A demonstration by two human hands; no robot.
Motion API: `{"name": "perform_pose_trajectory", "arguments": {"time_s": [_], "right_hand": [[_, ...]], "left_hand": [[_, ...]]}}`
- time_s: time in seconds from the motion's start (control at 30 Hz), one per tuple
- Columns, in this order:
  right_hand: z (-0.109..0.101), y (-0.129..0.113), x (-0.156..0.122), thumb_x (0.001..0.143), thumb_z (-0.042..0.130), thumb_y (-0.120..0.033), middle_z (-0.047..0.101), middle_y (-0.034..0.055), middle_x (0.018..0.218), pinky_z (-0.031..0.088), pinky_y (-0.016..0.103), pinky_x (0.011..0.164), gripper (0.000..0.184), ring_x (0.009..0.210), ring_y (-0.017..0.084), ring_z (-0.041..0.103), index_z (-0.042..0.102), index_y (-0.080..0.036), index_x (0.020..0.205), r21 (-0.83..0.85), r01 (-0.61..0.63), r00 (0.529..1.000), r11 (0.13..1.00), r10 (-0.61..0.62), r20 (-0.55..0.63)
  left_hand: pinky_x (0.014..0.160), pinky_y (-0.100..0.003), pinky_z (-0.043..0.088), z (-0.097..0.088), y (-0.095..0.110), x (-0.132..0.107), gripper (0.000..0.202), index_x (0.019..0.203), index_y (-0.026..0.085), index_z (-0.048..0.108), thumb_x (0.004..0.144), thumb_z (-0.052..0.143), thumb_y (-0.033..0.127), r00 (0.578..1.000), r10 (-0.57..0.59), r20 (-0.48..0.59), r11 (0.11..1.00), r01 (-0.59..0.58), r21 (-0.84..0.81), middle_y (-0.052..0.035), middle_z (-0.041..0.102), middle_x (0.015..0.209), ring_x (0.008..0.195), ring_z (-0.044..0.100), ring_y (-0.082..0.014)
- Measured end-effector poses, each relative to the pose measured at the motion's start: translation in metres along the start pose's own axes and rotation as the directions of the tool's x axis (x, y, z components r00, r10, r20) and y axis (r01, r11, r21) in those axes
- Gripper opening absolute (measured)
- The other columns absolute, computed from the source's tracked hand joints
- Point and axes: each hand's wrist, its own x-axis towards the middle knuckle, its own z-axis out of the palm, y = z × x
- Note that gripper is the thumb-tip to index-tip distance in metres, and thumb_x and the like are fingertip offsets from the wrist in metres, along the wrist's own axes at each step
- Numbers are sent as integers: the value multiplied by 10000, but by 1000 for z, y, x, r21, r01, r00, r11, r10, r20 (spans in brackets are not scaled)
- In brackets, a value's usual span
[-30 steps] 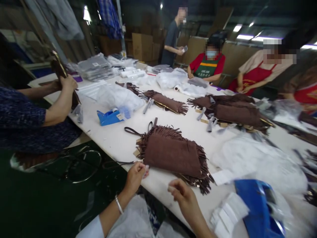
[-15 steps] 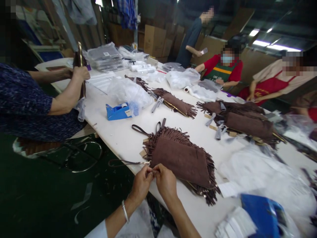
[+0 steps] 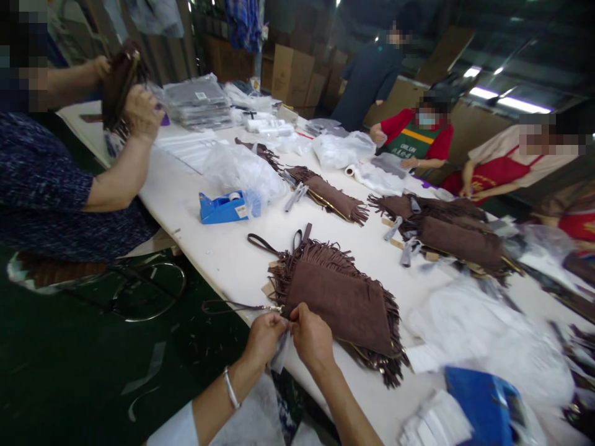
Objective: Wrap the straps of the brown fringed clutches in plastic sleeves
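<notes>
A brown fringed suede bag (image 3: 341, 300) lies on the white table (image 3: 218, 251) in front of me. My left hand (image 3: 263, 339) and my right hand (image 3: 310, 336) are pinched together at the bag's near left corner, where a thin brown wrist strap (image 3: 232, 306) with a metal clasp hangs off the table edge. Between my fingers is a small pale strip, perhaps tape or film; what exactly is gripped is hard to make out.
A blue tape dispenser (image 3: 222, 207) sits to the left beside clear plastic bags (image 3: 244, 170). More fringed bags (image 3: 453, 232) lie farther along. Another blue dispenser (image 3: 483, 406) and white paper pieces (image 3: 434, 421) are at lower right. A seated person's hand (image 3: 142, 111) holds a bag at left; others work across.
My right hand came in from the right and met my left hand at the bag's corner. The person at left lifted their bag higher.
</notes>
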Motion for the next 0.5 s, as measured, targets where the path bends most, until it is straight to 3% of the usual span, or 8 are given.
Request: {"name": "perform_pose_trajectory", "arguments": {"time_s": [0.1,0.23,0.5], "right_hand": [[-2,4,-1,806,517,-133,705,17,862,326,239,644,178,828,179,646,557,-212,961,69,21,1000,997,-21,7],[-4,5,-6,812,487,-88,697,15,860,348,232,667,216,835,172,648,528,-203,991,110,52,999,993,-52,6],[-6,-16,-11,851,419,-35,668,73,824,345,261,607,209,773,209,635,511,-187,962,-180,18,998,984,-29,-60]], "left_hand": [[488,-228,318,5,5,-2,246,622,147,613,593,645,389,997,-63,-32,997,62,-50,-7,573,550,491,466,-121],[458,-220,297,8,7,-4,248,583,147,601,575,668,386,996,-58,-64,996,53,-75,-1,550,528,469,442,-111],[441,-205,291,9,8,-10,301,573,146,586,568,720,416,992,-78,-94,988,64,-144,29,502,506,447,419,-93]]}}
